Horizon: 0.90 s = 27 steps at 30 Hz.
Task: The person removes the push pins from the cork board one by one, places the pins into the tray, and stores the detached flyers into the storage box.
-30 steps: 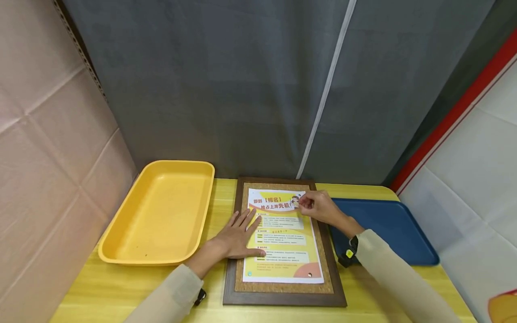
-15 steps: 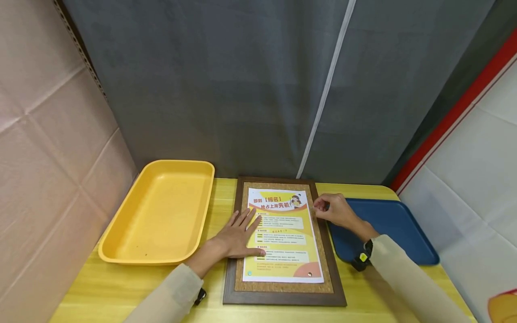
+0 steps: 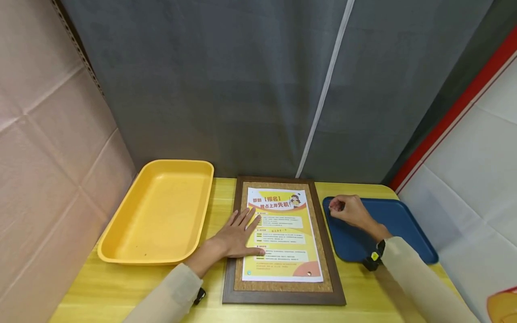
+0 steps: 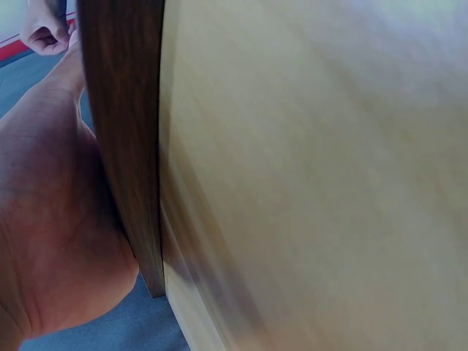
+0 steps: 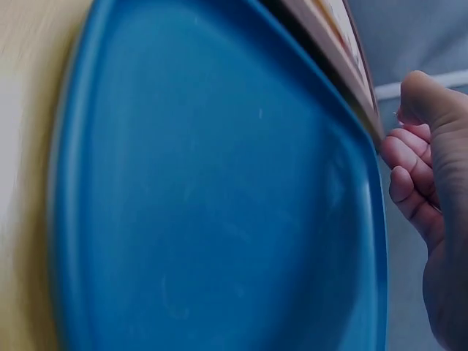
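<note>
Now the curled right hand (image 3: 350,210) has moved over the blue tray (image 3: 400,220); flat left hand (image 3: 238,237) keeps pressing the poster (image 3: 282,237).

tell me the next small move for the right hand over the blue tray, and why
Probably open the fingers and drop whatever the right hand pinches into the blue tray: it hovers curled over the tray's near-left corner, while the left hand presses the flyer flat on the cork board.

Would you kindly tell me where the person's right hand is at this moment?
In the head view, the right hand is over the near-left corner area of the blue tray, just right of the framed cork board, with its fingers curled.
</note>
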### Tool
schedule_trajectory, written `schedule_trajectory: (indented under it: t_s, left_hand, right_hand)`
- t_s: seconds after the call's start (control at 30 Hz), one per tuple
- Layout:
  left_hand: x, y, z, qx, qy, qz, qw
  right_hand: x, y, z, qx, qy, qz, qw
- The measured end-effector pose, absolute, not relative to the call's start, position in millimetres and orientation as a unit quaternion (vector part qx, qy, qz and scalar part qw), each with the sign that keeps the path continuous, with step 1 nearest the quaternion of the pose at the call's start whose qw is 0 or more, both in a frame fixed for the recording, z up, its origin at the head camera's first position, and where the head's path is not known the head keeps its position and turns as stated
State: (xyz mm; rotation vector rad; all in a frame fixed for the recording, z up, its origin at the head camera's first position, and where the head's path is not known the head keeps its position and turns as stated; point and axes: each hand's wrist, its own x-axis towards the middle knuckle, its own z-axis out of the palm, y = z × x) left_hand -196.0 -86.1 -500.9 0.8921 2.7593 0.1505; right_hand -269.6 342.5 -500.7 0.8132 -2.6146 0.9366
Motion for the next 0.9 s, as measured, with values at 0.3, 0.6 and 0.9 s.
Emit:
schedule_trajectory:
  t_s: [0.3,0.6,0.9]
  left_hand:
    - [-197,-86,-504,0.305,0.944,0.044,0.12]
    - [-203,-89,-517,0.304,0.944,0.061,0.113]
    - [-197,-87,-502,0.307,0.943,0.048,0.12]
  right_hand:
    - [-268,361,-506,0.25,-0.911,0.317,0.087]
    - [-267,366,-510,0.248,-0.915,0.31,0.068]
    - [-266,370,-513,0.238,-0.921,0.303,0.05]
